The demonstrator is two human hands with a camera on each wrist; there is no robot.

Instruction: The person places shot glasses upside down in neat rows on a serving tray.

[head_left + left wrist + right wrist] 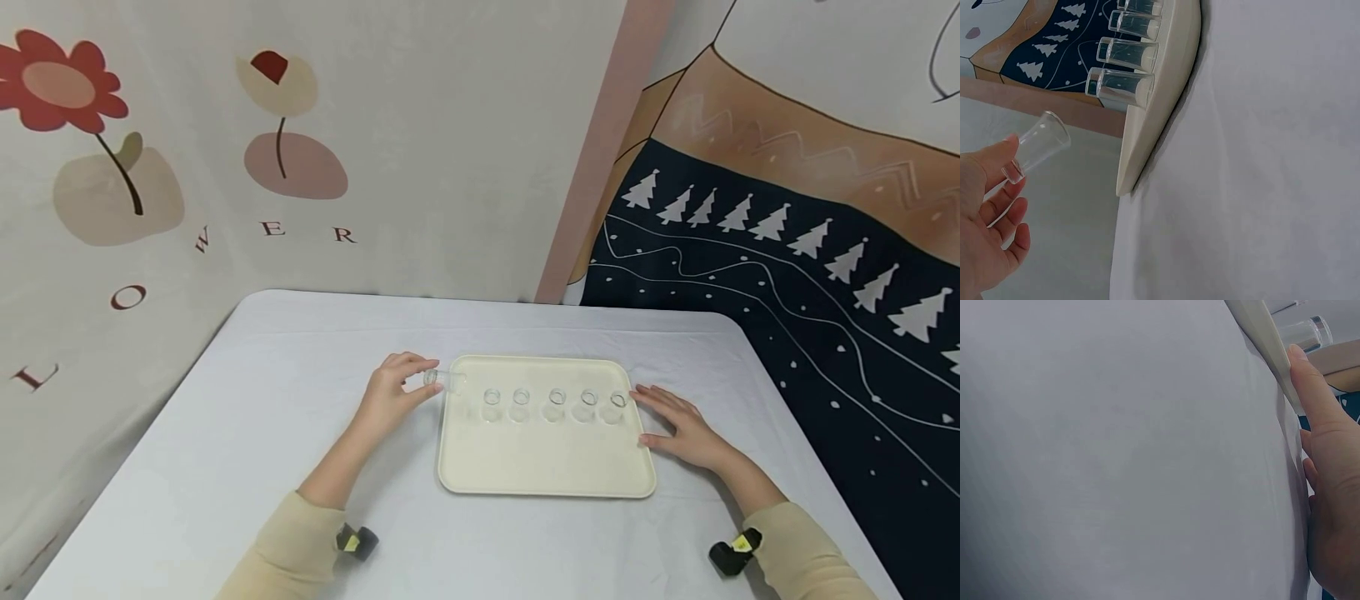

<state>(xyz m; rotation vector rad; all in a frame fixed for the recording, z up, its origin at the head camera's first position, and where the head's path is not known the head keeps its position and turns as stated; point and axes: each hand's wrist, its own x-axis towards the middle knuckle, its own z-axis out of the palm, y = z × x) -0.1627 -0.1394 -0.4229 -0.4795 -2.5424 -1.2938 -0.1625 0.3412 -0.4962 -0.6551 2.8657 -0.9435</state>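
Note:
Between thumb and fingers, my left hand pinches a small clear shot glass by its thick base. The glass lies tilted on its side in the air, its mouth pointing right, over the upper left corner of a cream tray. Several matching shot glasses stand upright in a row across the tray. My right hand is at the tray's right edge, fingers extended; its thumb touches the rim beside the rightmost glass.
The tray lies on a table with a white cloth. Behind it hangs a pale backdrop with flower prints, and a dark tree-patterned cloth is on the right. Black wrist cameras sit at both beige sleeves.

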